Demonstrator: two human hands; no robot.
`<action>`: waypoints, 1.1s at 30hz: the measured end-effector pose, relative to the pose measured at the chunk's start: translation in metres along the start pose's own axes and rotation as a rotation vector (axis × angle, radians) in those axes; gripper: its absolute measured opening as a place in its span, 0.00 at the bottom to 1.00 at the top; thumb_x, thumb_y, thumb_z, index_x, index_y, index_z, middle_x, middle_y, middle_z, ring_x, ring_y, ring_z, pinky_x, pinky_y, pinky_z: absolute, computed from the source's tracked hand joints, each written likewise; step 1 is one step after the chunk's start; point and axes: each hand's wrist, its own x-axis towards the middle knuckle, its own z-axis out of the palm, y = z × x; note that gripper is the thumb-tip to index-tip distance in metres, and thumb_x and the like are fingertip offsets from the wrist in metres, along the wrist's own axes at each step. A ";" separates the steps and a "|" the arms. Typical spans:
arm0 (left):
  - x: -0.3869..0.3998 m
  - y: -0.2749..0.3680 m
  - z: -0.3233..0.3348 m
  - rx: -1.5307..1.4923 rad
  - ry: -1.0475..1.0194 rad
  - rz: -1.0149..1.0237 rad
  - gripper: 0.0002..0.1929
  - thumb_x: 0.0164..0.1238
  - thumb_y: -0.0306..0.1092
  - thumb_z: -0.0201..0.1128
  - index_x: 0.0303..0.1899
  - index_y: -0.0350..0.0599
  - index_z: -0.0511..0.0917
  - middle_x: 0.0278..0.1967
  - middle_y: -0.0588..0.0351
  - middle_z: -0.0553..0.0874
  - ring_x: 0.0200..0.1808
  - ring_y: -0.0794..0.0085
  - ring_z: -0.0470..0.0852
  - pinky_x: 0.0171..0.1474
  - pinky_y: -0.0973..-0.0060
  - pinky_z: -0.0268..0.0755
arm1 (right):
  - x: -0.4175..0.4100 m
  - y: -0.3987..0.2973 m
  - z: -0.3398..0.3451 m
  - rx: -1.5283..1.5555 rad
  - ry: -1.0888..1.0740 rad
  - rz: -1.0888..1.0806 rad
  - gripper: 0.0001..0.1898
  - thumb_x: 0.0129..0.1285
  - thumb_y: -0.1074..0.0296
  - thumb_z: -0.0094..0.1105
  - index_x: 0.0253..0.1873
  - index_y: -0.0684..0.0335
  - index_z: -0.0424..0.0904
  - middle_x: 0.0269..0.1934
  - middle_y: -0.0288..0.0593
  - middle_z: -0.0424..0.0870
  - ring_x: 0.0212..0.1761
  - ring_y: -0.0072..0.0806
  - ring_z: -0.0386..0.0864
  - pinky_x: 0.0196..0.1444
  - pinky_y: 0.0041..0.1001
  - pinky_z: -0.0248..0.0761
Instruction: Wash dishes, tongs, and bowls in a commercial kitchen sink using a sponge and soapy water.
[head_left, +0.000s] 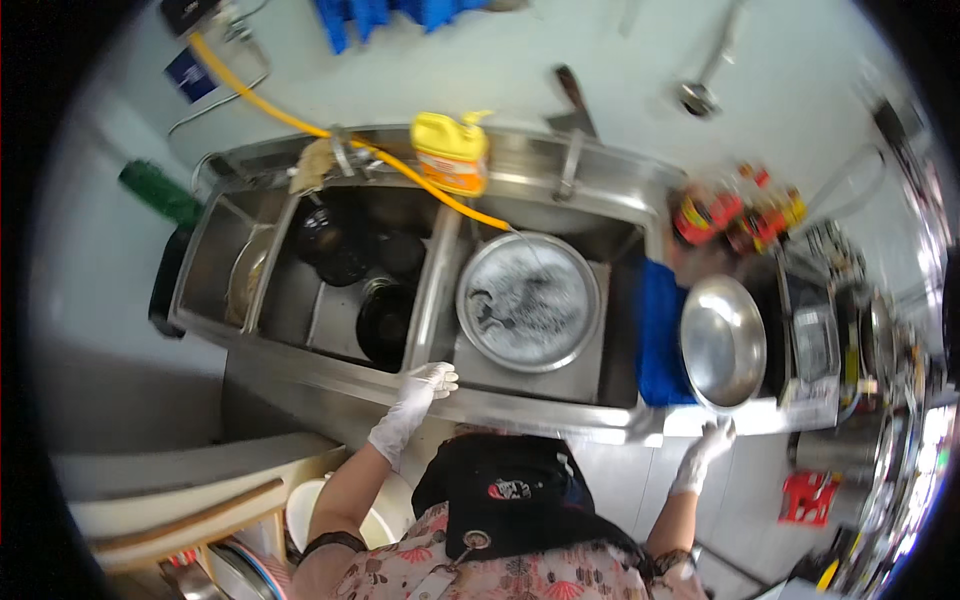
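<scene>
My left hand (435, 380), in a white glove, is at the front rim of the steel sink (352, 386), near the divider between two basins; nothing shows in it. My right hand (718, 437), gloved too, is at the near edge of a shiny metal bowl (724, 341), which stands tilted beside a blue cloth (660, 337); the fingertips are partly hidden, so the grip is unclear. A round metal basin (527, 302) of foamy water sits in the right-hand sink compartment. Water runs into it from a yellow hose (420, 180). Dark bowls (386, 322) lie in the middle compartment.
A yellow detergent jug (450, 154) stands on the sink's back ledge, with a cloth (313, 166) by the tap. A cleaver (574, 105) and a ladle (697, 97) hang on the wall. Sauce bottles (705, 217) stand at the right. A white bucket (304, 510) is below left.
</scene>
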 end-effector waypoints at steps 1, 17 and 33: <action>0.005 0.003 -0.006 0.001 0.024 0.009 0.13 0.70 0.39 0.54 0.47 0.41 0.78 0.39 0.53 0.85 0.35 0.72 0.84 0.38 0.78 0.75 | -0.007 -0.010 0.008 -0.034 -0.029 -0.008 0.19 0.68 0.63 0.45 0.58 0.70 0.68 0.45 0.50 0.75 0.33 0.29 0.71 0.35 0.26 0.68; 0.103 0.131 -0.125 -0.326 0.444 0.615 0.04 0.64 0.26 0.57 0.38 0.37 0.78 0.27 0.62 0.79 0.25 0.82 0.75 0.29 0.84 0.68 | -0.127 -0.060 0.220 -0.193 -1.073 -0.279 0.10 0.68 0.74 0.46 0.48 0.67 0.77 0.28 0.34 0.76 0.24 0.15 0.69 0.28 0.16 0.66; 0.269 0.317 -0.303 0.584 1.043 0.770 0.17 0.56 0.41 0.64 0.42 0.38 0.81 0.34 0.40 0.83 0.42 0.53 0.82 0.46 0.64 0.73 | -0.306 -0.017 0.233 -0.798 -1.234 -0.761 0.07 0.58 0.71 0.55 0.41 0.59 0.78 0.35 0.52 0.81 0.37 0.47 0.80 0.39 0.38 0.74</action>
